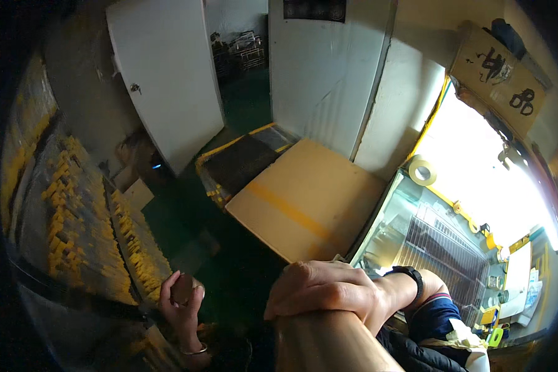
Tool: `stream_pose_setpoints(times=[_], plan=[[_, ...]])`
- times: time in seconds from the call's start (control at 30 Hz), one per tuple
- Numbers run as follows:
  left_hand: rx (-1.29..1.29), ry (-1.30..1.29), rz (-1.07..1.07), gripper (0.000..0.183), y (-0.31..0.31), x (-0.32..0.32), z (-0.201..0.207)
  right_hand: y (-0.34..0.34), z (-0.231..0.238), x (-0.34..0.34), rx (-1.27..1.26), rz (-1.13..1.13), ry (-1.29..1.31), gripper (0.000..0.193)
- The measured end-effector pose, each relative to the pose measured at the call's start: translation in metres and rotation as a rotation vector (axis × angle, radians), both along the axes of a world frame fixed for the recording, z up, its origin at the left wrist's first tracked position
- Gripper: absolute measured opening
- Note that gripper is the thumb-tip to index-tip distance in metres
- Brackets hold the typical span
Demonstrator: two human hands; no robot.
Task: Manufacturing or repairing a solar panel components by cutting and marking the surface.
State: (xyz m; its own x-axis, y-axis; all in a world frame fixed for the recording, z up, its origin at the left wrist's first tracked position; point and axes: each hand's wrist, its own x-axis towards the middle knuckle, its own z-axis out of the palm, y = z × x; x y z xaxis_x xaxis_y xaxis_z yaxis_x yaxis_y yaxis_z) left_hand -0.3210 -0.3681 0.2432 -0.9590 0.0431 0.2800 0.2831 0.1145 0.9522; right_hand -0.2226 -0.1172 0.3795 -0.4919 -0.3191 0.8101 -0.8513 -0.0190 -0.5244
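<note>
At the lower left, my left hand (183, 310) is raised with its thumb and fingers curled around a small brown rounded piece (182, 289); a bangle circles the wrist. What the piece is does not show. My right hand (328, 288), with a black wristband, lies over the top end of a long, smooth tan thing (332, 341) that rises from the lower edge. Its fingers are bent over that end, and the kind of thing is unclear. Just beyond the right hand lies a large cardboard box (310, 198) with a yellow tape strip.
Racks of yellow-edged pieces (74, 217) line the left. A dark container (239, 164) sits behind the cardboard box, near a white door (164, 80). On the right, a brightly lit glass-topped bench (387, 239) has a wire rack (446, 248) and tape roll (422, 170).
</note>
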Motion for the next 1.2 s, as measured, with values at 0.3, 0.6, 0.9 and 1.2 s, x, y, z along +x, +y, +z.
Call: stream_pose_setpoints(times=[0.3,0.6,0.9,1.2], plan=[[-0.034,0.03,0.015,0.044,0.0,-0.006,-0.004,0.01,0.023,0.002,0.074,-0.086,0.11,0.04],[-0.039,0.059,0.019,0.045,0.008,-0.005,0.004,0.022,0.041,0.008,0.219,-0.235,0.228,0.047],[-0.041,0.081,-0.019,0.045,0.007,-0.01,-0.001,0.025,0.058,0.01,0.241,-0.302,0.357,0.057],[0.105,-0.023,-0.08,0.046,0.003,-0.013,-0.014,0.023,0.07,0.016,0.246,-0.36,0.453,0.055]])
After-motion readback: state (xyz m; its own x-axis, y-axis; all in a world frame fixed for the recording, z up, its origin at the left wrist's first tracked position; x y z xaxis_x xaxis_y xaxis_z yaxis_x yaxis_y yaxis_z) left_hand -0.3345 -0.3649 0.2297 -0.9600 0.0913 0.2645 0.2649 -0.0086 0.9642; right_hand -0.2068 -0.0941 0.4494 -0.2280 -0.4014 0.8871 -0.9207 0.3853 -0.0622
